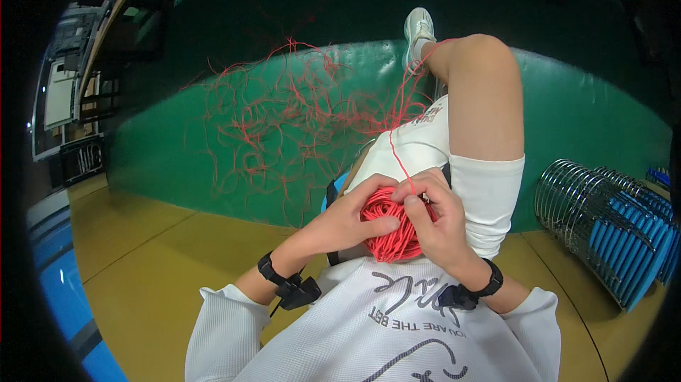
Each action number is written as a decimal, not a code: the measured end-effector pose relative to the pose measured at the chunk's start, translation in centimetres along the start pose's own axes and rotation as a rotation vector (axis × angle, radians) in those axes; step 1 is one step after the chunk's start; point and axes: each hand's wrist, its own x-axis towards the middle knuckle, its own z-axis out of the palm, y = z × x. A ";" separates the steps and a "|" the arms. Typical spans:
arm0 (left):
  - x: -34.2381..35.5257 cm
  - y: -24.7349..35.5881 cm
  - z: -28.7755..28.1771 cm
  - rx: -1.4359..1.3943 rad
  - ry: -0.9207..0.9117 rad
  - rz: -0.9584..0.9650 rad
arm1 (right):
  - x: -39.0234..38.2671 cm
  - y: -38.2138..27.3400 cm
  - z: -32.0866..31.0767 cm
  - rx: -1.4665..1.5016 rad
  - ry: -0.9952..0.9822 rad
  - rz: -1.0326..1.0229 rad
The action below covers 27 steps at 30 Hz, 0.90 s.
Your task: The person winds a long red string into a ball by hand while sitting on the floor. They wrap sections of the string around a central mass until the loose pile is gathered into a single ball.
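Observation:
My left hand (365,219) grips the left side of a bundle of red cord (390,244) in my lap, thumb across its front. My right hand (436,222) holds the bundle's right side, its thumb and forefinger closed at the top where a single red strand (397,155) runs up. That strand leads toward a loose, spread-out tangle of red cord (262,126) over the green surface beyond my legs. My bent right leg (482,105) reaches forward with a white sneaker (418,27), cord passing near the ankle. Black straps with small devices are on both my wrists.
Stacked folding chairs (617,233) with blue seats and metal frames stand at the right. A yellow floor (149,254) lies around me, bordering the green surface (135,155). Dark racks with panels (60,98) line the left, above a glossy blue surface (50,268).

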 end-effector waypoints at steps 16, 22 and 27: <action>1.2 -3.1 0.8 -0.259 0.114 0.093 | 1.6 0.1 0.0 0.295 0.001 0.355; 1.2 -2.6 1.1 -0.284 0.143 -0.008 | 1.5 -1.1 -2.0 -0.168 -0.149 0.090; 1.5 -1.1 1.0 -0.546 0.135 -0.041 | -0.4 -3.1 -3.3 -0.350 -0.085 0.000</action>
